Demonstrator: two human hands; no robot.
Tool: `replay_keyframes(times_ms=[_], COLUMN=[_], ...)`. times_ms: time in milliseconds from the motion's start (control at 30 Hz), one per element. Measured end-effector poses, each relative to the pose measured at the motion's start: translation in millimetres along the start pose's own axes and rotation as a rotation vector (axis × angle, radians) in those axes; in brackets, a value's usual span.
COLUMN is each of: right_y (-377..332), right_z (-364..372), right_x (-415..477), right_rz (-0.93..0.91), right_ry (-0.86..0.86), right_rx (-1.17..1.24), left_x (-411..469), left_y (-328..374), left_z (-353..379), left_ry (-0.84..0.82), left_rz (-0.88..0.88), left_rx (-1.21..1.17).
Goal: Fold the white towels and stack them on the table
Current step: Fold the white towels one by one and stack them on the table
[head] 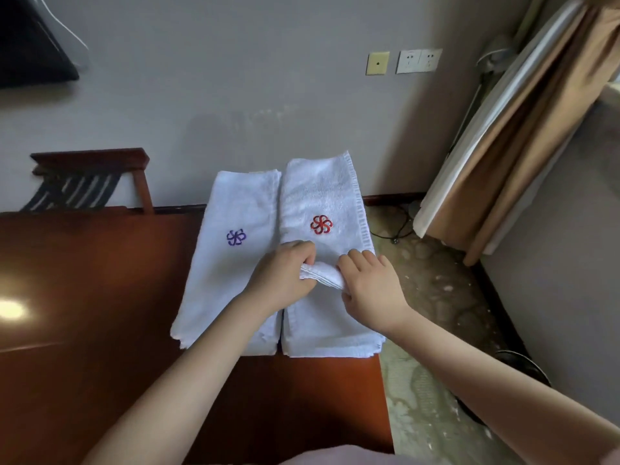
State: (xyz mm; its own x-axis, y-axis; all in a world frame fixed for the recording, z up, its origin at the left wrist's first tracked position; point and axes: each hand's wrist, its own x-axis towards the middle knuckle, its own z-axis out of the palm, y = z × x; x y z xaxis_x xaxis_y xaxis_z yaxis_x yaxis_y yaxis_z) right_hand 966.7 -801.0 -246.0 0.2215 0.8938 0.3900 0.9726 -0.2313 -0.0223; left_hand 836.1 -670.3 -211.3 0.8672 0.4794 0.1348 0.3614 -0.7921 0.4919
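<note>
While the red-emblem towel is lying folded at the table's right end, the left hand and right hand are pinching up a ridge across its middle, fingers curled round the cloth. Soft and light, it is likely sagging unless gripped at its corners.

Towels: white terry cloth, nubby, embroidered emblems.
Table: reddish wood, glossy, reflecting light.
Wall: matt.

Left hand and right hand extend from bare forearms; a pale pink garment shows below.
</note>
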Motion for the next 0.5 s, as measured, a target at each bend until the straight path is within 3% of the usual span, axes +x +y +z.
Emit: replay_keyframes(times_ms=[133, 233, 400, 500], right_y=[9, 11, 23, 28], right_z=[16, 25, 19, 20], right_x=[-28, -50, -54, -64], right_rz=[-0.111, -0.135, -0.049, -0.071], right_ry=[0.019, -0.057, 0.051, 0.010], right_rx=[-0.035, -0.074, 0.062, 0.095], left_x=[-32, -54, -60, -65], left_y=[-15, -32, -29, -28], left_z=[33, 54, 58, 64], left_ry=[-0.117, -0.158, 0.021, 0.053], left_rz=[0.076, -0.002, 0.050, 0.058], left_rx=[0.093, 0.134, 0.060, 0.035])
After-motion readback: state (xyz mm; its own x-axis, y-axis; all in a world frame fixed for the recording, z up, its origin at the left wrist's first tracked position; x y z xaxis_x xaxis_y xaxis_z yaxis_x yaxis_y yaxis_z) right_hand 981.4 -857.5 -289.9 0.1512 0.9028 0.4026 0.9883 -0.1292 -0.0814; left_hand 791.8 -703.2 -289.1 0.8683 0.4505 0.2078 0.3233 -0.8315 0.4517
